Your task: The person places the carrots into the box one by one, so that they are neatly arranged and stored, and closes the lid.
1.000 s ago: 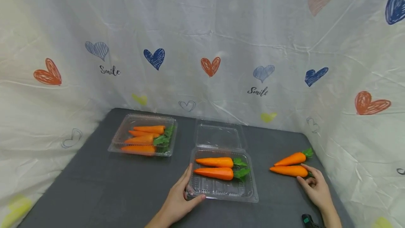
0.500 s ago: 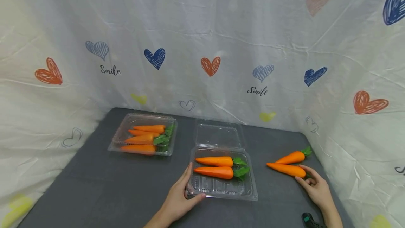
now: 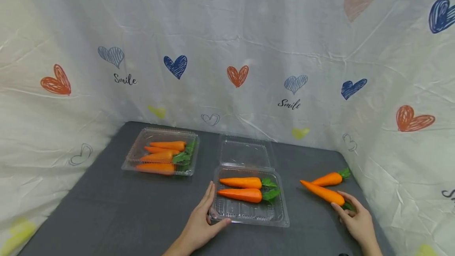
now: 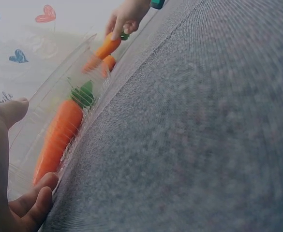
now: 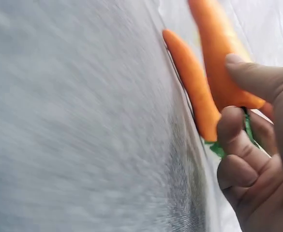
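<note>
My right hand point(image 3: 357, 221) pinches an orange carrot point(image 3: 325, 193) near its leafy end, thumb on one side and fingers on the other. In the right wrist view this carrot point(image 5: 218, 58) is raised off the table, its tip tilted up. Just behind it a second carrot point(image 3: 328, 179) lies on the table. My left hand point(image 3: 200, 222) holds the front left corner of a clear plastic container point(image 3: 249, 221), fingers along its left side and thumb at the front edge. Inside lie two carrots, an upper one point(image 3: 241, 182) and a lower one point(image 3: 241, 195), leaves to the right.
The container's clear lid point(image 3: 247, 151) is folded back behind it. At the back left stands a closed clear container point(image 3: 193, 161) with several carrots inside. A grey cloth point(image 3: 135, 216) covers the table, and a heart-print curtain point(image 3: 263, 42) surrounds its back and sides.
My right hand has taken hold of the nearer carrot and swung it away from the other, tip rising. The left hand and container have stayed in place.
</note>
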`<control>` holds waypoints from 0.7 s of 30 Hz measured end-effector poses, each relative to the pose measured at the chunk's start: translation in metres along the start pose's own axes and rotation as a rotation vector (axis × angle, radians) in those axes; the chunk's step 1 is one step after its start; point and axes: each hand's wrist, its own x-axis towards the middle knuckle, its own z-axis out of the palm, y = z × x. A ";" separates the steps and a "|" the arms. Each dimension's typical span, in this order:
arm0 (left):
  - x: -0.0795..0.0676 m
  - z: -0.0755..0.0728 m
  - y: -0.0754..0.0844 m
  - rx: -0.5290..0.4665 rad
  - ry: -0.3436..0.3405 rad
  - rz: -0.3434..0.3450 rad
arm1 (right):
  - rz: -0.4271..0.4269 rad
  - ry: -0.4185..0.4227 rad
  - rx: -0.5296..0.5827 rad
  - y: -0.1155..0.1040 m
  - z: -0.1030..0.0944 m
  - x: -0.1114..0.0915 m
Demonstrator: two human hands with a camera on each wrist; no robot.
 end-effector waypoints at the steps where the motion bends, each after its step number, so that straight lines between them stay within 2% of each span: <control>1: 0.000 0.000 0.000 0.001 0.000 -0.002 | 0.013 0.007 -0.001 -0.004 0.001 -0.003; 8: 0.002 0.000 -0.002 0.003 -0.003 -0.008 | 0.033 0.044 0.000 -0.037 0.011 -0.019; 17: 0.002 0.000 -0.002 0.009 -0.001 -0.011 | -0.092 0.138 0.032 -0.085 0.034 -0.033; 21: 0.002 0.000 -0.002 0.001 0.000 -0.010 | -0.110 0.130 0.066 -0.109 0.049 -0.041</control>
